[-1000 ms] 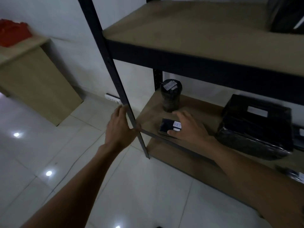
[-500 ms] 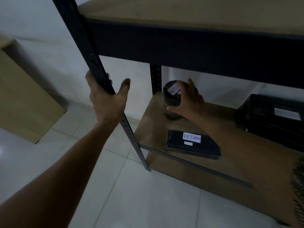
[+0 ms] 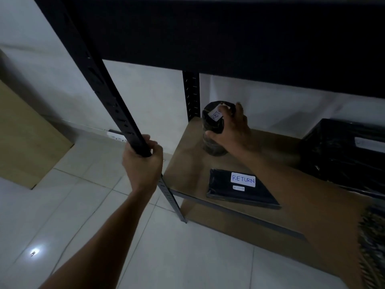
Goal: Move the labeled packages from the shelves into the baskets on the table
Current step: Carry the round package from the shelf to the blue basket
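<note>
Overhead, the dark upper beam (image 3: 229,38) crowds my view. On the lower shelf (image 3: 187,163) a bulky black package (image 3: 343,155) sits at the right and a flat package (image 3: 239,195) labelled RETURN near the front edge. My left hand (image 3: 142,163) wraps the front post (image 3: 108,97); my right hand (image 3: 233,132) curls round the upright cylindrical package (image 3: 210,130) at the back corner

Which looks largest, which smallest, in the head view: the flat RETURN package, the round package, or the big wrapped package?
1. Big wrapped package, though the frame cuts it off.
2. Flat RETURN package.
3. Round package, unsure: it stands farther back, and the right hand covers part.
</note>
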The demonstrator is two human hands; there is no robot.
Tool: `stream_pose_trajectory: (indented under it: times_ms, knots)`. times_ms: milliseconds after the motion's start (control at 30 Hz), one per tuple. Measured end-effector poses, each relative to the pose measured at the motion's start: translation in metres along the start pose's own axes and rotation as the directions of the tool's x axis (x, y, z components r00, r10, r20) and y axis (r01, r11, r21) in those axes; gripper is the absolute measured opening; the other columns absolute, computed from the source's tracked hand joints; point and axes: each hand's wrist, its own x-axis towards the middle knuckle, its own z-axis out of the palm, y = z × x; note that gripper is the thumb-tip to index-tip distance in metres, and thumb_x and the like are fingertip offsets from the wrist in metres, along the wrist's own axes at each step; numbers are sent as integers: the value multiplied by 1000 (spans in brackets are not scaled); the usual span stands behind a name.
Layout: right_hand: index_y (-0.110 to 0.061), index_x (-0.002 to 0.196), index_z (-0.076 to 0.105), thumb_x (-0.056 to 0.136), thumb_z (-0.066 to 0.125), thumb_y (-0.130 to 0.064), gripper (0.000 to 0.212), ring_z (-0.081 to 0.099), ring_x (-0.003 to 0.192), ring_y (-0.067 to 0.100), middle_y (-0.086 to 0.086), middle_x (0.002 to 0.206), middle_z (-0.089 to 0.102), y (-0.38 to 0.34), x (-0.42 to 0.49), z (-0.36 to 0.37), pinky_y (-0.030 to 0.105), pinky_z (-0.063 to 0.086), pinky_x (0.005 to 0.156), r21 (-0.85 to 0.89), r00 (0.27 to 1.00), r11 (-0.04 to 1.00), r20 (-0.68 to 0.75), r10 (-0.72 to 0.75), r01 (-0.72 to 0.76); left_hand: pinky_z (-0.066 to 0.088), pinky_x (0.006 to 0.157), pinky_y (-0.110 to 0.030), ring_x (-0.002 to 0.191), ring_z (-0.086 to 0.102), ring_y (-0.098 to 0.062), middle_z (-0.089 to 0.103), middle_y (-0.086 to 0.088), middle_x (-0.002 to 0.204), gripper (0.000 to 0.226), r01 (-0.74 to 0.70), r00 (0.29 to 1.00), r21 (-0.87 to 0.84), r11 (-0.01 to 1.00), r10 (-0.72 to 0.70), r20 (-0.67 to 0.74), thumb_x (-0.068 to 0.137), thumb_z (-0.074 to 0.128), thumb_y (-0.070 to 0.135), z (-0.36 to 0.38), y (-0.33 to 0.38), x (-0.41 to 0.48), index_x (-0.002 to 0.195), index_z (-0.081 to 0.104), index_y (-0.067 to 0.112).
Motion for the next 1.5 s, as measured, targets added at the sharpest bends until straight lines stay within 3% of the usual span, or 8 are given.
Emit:
stream_pose_trajectory:
  times_ms: [233, 467, 700, 800, 1033, 1167, 1333, 1500]
  knots:
    - [-22, 133, 41, 74, 78, -35, 71, 31, 129, 31, 15, 142, 22, 2, 2, -1, 41, 42, 99, 125, 998, 992, -58, 2, 5, 50, 69, -20, 82, 59, -21, 60, -13, 89, 13, -46, 999, 43, 998, 46, -4, 82, 62, 0, 3, -4, 2, 94, 58, 1]
    - [-21, 132, 46, 70, 80, -33, 71, 30, 129, 29, 13, 142, 24, -10, -18, -25, 30, 38, 98, 169, 985, 977, -136, -110, 133, 54, 79, -35, 83, 60, -17, 61, -5, 88, 20, 49, 998, 55, 997, -51, 29, 80, 67, 4, -4, 5, 1, 98, 59, 4]
    - [-19, 133, 50, 69, 82, -32, 73, 26, 135, 30, 13, 147, 20, -15, -85, -73, 39, 37, 108, 193, 985, 967, -74, -155, 167, 47, 82, -29, 103, 55, -18, 55, -3, 116, 73, 88, 976, 168, 982, -119, 182, 69, 83, 22, -21, 31, -23, 126, 39, 12]
    - [-19, 130, 54, 67, 83, -31, 70, 32, 133, 32, 15, 147, 24, -12, -124, -90, 39, 40, 107, 201, 986, 967, -89, -141, 156, 47, 99, -45, 126, 47, -27, 45, -7, 140, 101, 109, 956, 193, 975, -156, 247, 58, 84, 39, -36, 42, -44, 139, 25, 21]
    - [-11, 121, 62, 58, 88, -25, 70, 41, 126, 37, 22, 137, 35, 7, -242, -152, 37, 38, 107, 242, 989, 965, -126, -77, 106, 39, 107, -53, 136, 35, -31, 34, -11, 149, 102, -137, 859, 384, 913, -83, 505, 66, 79, 44, -80, 95, -148, 146, 24, 14]
    - [-14, 124, 60, 61, 87, -29, 70, 36, 129, 33, 17, 141, 32, 21, -328, -209, 33, 32, 107, 228, 993, 972, -115, -26, 52, 26, 116, -47, 146, 18, -26, 16, -7, 159, 108, -273, 812, 467, 841, -59, 581, 73, 77, 46, -102, 134, -226, 152, 10, 16]
    - [-14, 122, 61, 60, 87, -27, 68, 44, 122, 29, 16, 141, 32, 39, -431, -286, 31, 40, 99, 213, 989, 977, -141, 42, -11, 15, 119, -45, 148, 4, -21, 6, -5, 161, 105, -412, 733, 447, 794, -3, 680, 78, 74, 43, -121, 194, -318, 153, 6, 14]
    - [-14, 116, 63, 52, 88, -29, 70, 50, 113, 37, 18, 131, 42, 61, -508, -340, 45, 50, 92, 216, 960, 972, -243, 141, -88, 13, 120, -44, 149, 1, -20, 5, -6, 161, 105, -555, 614, 360, 750, 78, 786, 79, 72, 43, -126, 242, -392, 152, 4, 10]
